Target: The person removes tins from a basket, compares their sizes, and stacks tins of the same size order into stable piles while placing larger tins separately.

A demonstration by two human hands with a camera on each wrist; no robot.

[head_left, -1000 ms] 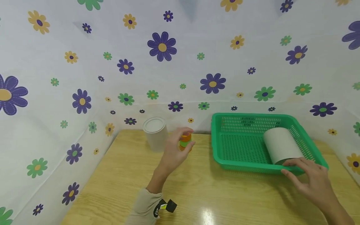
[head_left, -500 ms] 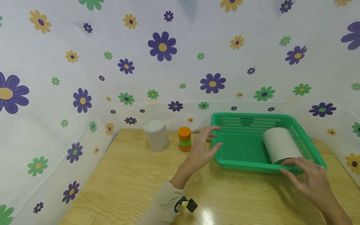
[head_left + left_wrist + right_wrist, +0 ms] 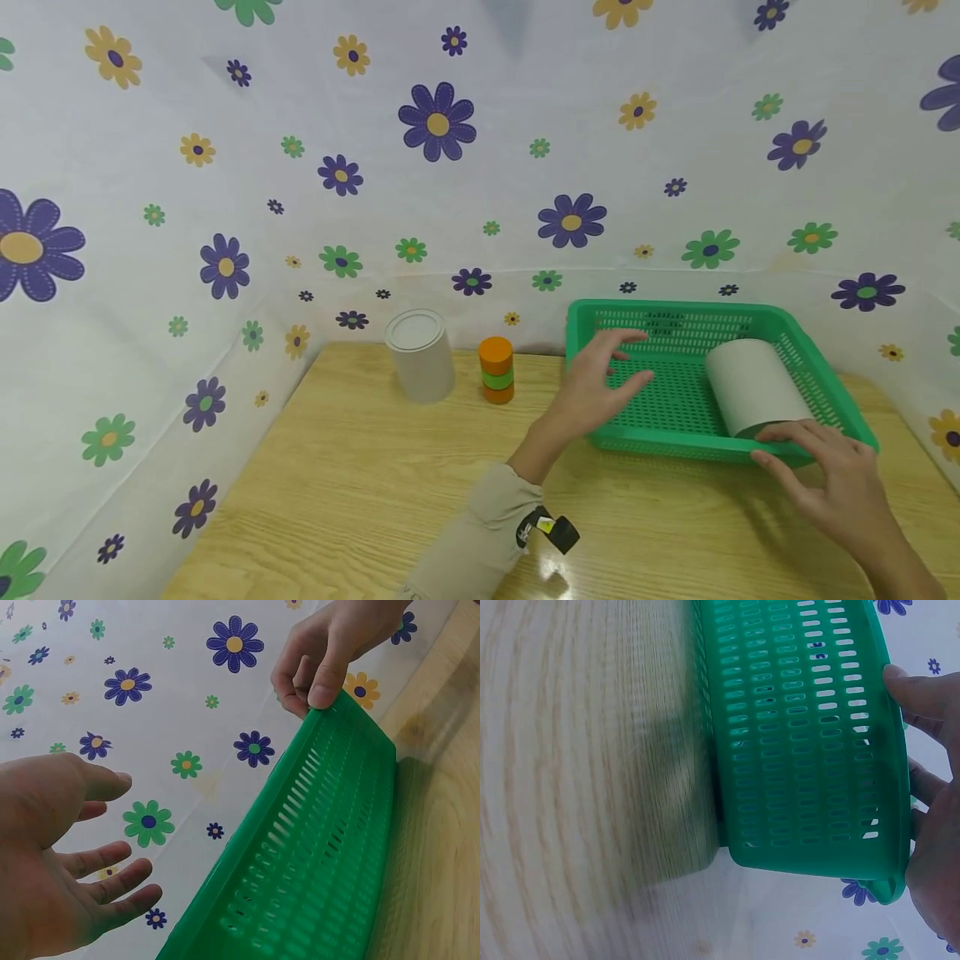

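A green plastic basket [image 3: 682,442] with slotted sides stands on the table at the right. Over its left part hovers my left hand [image 3: 592,392], fingers spread and slightly bent, holding nothing. In the left wrist view too, the palm of the left hand [image 3: 52,862] is bare. My right hand [image 3: 832,479] grips the front rim near the right corner, thumb outside and fingers over the edge. The right wrist view shows the thumb [image 3: 915,690] against that rim. A white cylinder [image 3: 753,387] lies on its side in the basket, behind the right hand.
Left of the basket, an orange and green container [image 3: 497,371] stands upright on the wooden table [image 3: 360,492]. Beside it is a greyish-white lidded can [image 3: 420,358]. A flower-printed sheet [image 3: 480,167] hangs along the back and left of the table.
My left hand has moved right, from around the orange and green container to above the basket, leaving the container standing. The right hand keeps its grip on the basket.
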